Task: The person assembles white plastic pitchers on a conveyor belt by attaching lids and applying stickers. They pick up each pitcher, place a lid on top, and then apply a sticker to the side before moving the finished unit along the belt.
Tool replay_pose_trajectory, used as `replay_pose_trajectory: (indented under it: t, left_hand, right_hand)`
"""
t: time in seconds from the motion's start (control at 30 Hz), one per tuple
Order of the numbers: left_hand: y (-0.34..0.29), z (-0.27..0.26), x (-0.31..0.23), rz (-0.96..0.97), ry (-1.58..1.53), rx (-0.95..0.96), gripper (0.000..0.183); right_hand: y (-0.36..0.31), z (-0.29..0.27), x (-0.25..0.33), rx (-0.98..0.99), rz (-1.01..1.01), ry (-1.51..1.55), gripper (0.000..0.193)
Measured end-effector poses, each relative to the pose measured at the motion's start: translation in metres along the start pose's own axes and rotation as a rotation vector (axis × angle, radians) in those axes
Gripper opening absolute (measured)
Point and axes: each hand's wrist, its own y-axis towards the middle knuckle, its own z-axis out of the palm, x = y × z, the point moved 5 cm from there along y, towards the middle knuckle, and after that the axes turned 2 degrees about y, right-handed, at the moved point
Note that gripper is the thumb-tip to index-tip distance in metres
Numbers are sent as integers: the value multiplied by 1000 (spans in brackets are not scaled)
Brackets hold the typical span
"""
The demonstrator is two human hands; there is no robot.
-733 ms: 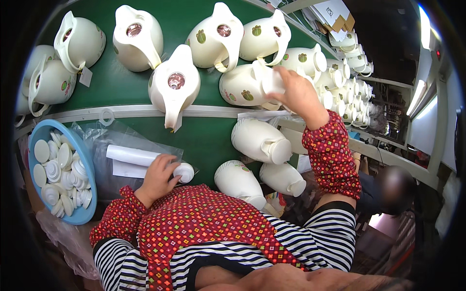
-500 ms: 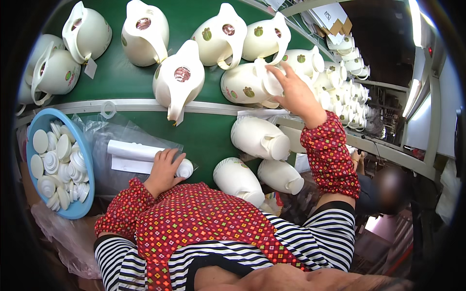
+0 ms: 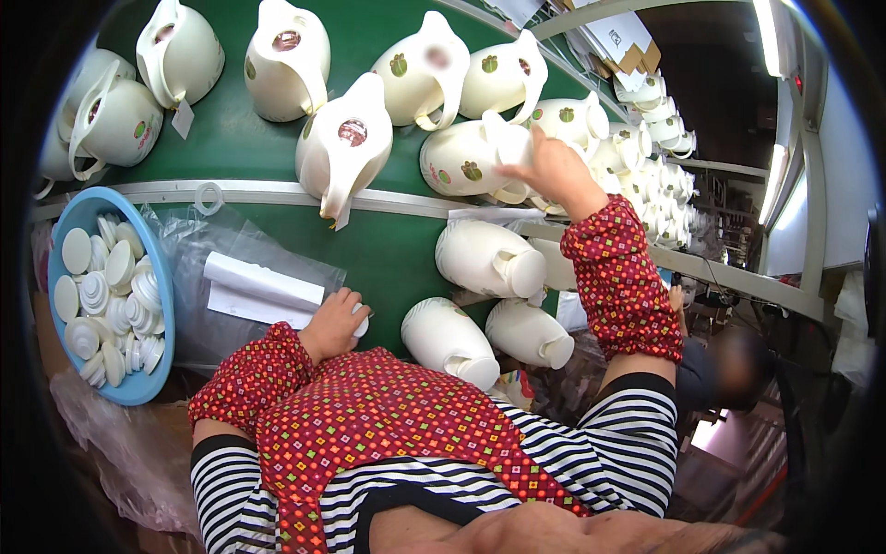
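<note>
My right hand (image 3: 556,175) is at the top end of a cream thermos jug (image 3: 459,164) with green and red prints, which lies on its side. Its thumb reaches across the jug's neck and its other fingers curl at the spout end, partly hidden. Low on the green bench, my left hand (image 3: 334,325) is closed round a white stopper (image 3: 362,327), of which only an edge shows. More white jugs lie on their sides to the right of that hand: one nearer me (image 3: 448,338), one beside it (image 3: 528,332) and one farther up (image 3: 487,260).
A blue basin (image 3: 164,305) of white stoppers and discs stands at the left. Folded white paper (image 3: 258,288) lies on a clear plastic bag (image 3: 189,249). Upright jugs (image 3: 346,138) line the green bench (image 3: 217,152) beyond a metal rail (image 3: 258,192). Another person (image 3: 706,369) is at the right.
My left hand has shifted slightly right and closed over the white stopper that lay beside its fingers. My right hand's fingers have come down and curled at the lying jug's top.
</note>
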Motion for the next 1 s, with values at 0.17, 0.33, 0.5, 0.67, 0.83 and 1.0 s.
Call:
replay_pose_trajectory:
  t: [0.17,0.33,0.5,0.67,0.83,1.0]
  left_hand:
    - [19,-44,-7,-295,-527,-182,66]
    - [52,-102,-26,-240,-584,-297,60]
    - [79,-138,-29,-244,-687,-300,61]
    - [110,-158,-21,-298,-950,-327,56]
    - [147,-198,-42,-183,-714,-545,63]
    - [169,-221,-45,-101,-685,-809,76]
  right_hand:
    - [0,10,-2,-110,-319,-149,83]
    - [10,28,-1,67,316,-24,81]
    - [8,30,-2,-427,-395,-166,74]
    - [11,66,2,-634,-265,1,67]
    - [21,80,11,-799,251,163,71]
    - [-10,33,20,-679,22,438,77]
